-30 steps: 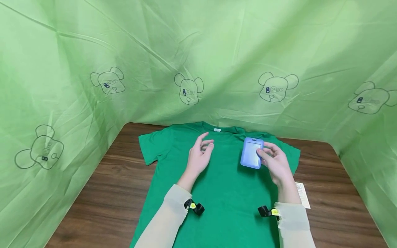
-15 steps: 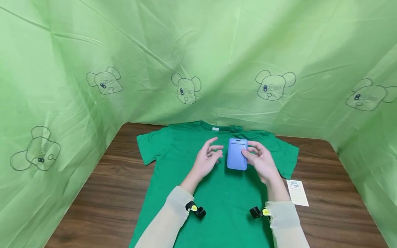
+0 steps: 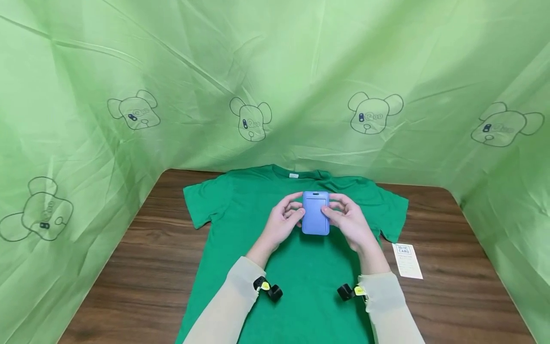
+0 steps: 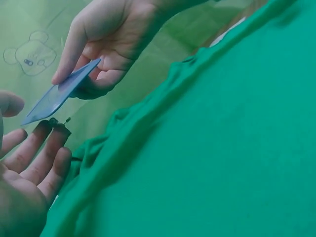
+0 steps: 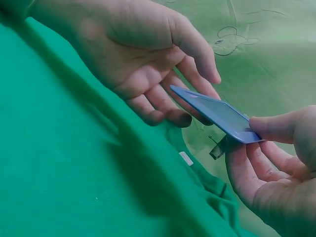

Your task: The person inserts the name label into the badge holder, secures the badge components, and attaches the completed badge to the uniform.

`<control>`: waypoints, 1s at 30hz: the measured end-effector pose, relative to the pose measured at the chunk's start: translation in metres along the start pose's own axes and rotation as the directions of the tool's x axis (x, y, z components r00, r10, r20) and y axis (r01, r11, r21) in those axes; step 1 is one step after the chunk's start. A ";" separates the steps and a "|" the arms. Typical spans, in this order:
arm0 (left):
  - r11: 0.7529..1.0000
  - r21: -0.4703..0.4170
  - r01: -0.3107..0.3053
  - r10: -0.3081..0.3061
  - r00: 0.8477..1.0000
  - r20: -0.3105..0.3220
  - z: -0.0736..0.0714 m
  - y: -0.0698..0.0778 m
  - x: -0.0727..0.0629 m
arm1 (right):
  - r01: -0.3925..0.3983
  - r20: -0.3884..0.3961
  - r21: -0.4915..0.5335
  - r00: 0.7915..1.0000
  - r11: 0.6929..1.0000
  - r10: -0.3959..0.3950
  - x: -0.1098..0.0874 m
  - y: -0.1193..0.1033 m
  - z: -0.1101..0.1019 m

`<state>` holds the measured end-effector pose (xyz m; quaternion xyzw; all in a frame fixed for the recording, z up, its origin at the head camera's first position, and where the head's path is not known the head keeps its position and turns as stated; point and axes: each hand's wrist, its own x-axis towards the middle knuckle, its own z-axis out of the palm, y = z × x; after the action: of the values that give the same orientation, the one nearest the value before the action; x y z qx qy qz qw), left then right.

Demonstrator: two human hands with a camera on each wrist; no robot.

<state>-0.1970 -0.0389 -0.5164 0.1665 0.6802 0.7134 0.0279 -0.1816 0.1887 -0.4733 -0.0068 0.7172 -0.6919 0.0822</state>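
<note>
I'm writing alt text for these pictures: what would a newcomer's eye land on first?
Probably the blue card holder, pinched in the right hand, with the left hand close to its other edge. Below it lies a green T-shirt; behind hangs light green cloth printed with animal heads.

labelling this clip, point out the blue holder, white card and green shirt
Blue holder (image 3: pixel 314 218): head view, middle of its panel
White card (image 3: pixel 407 262): head view, middle of its face
Green shirt (image 3: pixel 298 267): head view, middle of its body

Our head view looked forward and down from farther back; our wrist views sat close in, both catching the blue card holder (image 4: pixel 58 98) from opposite sides.
</note>
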 end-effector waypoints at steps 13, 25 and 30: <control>0.987 -0.157 0.044 -0.038 0.999 0.039 -0.004 -0.001 0.001 | -0.015 0.021 -0.013 1.000 1.000 0.016 0.001 0.002 0.007; 0.988 -0.141 0.064 -0.061 0.998 0.028 -0.007 -0.004 0.001 | -0.039 0.026 -0.018 0.999 0.999 0.039 0.001 0.004 0.010; 0.988 -0.140 0.070 -0.066 0.997 0.030 -0.007 -0.003 0.000 | -0.040 0.025 -0.021 0.999 0.999 0.040 0.000 0.003 0.009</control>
<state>-0.1997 -0.0451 -0.5199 0.1497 0.6328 0.7562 0.0726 -0.1804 0.1796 -0.4763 -0.0023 0.7232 -0.6826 0.1052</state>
